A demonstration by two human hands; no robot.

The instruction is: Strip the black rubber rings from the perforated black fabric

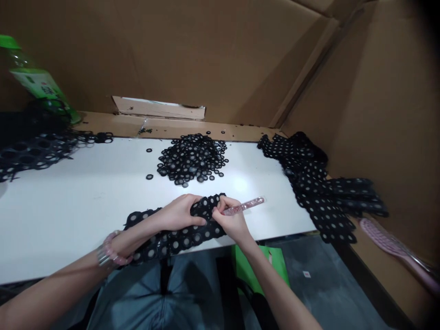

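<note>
A black sheet (197,236) with rows of pale round spots lies along the table's near edge. My left hand (180,213) grips it from the left; the thumb stretches over its top and the other fingertips are partly hidden at its far side. In my right hand (232,220) is a slim pink pen-like tool (243,206), pinched near its lower end. That end meets the sheet's right part, and its tip is hidden by the fingers. Just beyond both hands rises a pile of small black rings and discs (192,158), some with pale centres.
Spotted black sheets (305,183) hang over the table's right end. Black perforated sheeting (30,151) and a green-capped bottle (44,82) stand at far left. Cardboard walls (206,55) enclose the white table (85,183). A pink hairbrush (385,238) lies at right.
</note>
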